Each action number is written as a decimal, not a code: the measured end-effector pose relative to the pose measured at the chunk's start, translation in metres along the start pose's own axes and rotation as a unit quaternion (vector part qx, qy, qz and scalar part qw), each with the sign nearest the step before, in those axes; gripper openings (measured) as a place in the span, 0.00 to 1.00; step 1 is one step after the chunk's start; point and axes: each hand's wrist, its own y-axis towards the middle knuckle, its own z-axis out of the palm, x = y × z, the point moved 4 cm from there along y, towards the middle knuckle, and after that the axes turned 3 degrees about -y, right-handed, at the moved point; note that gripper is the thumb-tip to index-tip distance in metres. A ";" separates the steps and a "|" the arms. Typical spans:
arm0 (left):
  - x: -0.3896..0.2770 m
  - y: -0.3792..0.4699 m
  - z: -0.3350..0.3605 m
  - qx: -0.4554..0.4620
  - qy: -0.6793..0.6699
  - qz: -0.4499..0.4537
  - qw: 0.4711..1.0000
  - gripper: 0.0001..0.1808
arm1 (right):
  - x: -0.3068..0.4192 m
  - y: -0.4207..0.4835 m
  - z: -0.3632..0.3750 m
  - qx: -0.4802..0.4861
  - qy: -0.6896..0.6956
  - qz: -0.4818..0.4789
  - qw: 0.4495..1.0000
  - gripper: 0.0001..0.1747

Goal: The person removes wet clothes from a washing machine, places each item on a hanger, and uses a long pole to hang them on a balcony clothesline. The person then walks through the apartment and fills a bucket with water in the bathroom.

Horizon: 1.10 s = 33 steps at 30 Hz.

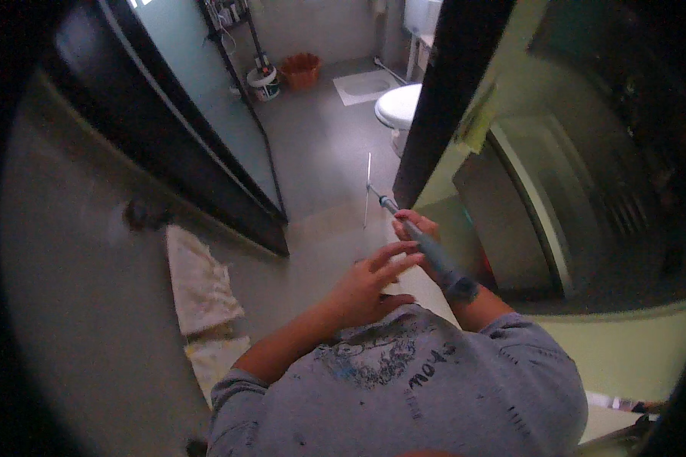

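Observation:
My right hand (416, 224) is closed around the grey pole of a long-handled floor tool (429, 243). A thin, pale strip at the pole's far end stands across the floor, looking like a squeegee or flat mop head seen edge-on. The pole's near end is dark and slightly blurred, beside my right forearm. Just left of the pole, my left hand (371, 280) has its fingers spread. Its fingertips overlap the pole's edge in view; whether they touch it cannot be told.
A dark-framed door (228, 165) stands open at left, opposite a dark doorpost (451, 97). Beyond are a white bucket (263, 84), an orange basin (301, 71), a squat pan (366, 85) and a toilet (400, 107). Cloths (203, 283) lie at left; a boxy appliance (509, 223) stands right.

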 end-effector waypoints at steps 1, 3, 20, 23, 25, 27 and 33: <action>0.046 0.004 -0.009 -0.010 -0.006 -0.057 0.998 0.32 | -0.017 0.031 0.002 -0.027 0.016 -0.042 0.999 0.11; 0.142 -0.001 -0.036 -0.047 0.012 -0.163 0.985 0.38 | -0.040 0.088 0.011 -0.078 0.049 -0.121 0.988 0.09; 0.546 -0.005 -0.237 -0.125 0.282 -0.657 0.688 0.44 | 0.121 0.521 -0.001 -0.071 -0.147 -0.202 0.966 0.24; 0.567 0.008 -0.270 -0.180 0.320 -0.688 0.626 0.45 | 0.111 0.585 -0.043 -0.047 -0.092 -0.287 0.952 0.23; 0.585 -0.005 -0.296 -0.199 0.278 -0.723 0.601 0.45 | 0.108 0.600 -0.075 -0.122 -0.246 -0.386 0.881 0.19; 0.627 -0.001 -0.334 -0.089 0.241 -0.744 0.616 0.35 | 0.112 0.628 -0.079 -0.185 -0.399 -0.461 0.771 0.20; 0.711 0.040 -0.366 -0.146 -0.212 -0.769 0.585 0.07 | 0.102 0.681 -0.072 -0.227 -0.110 -0.206 0.946 0.22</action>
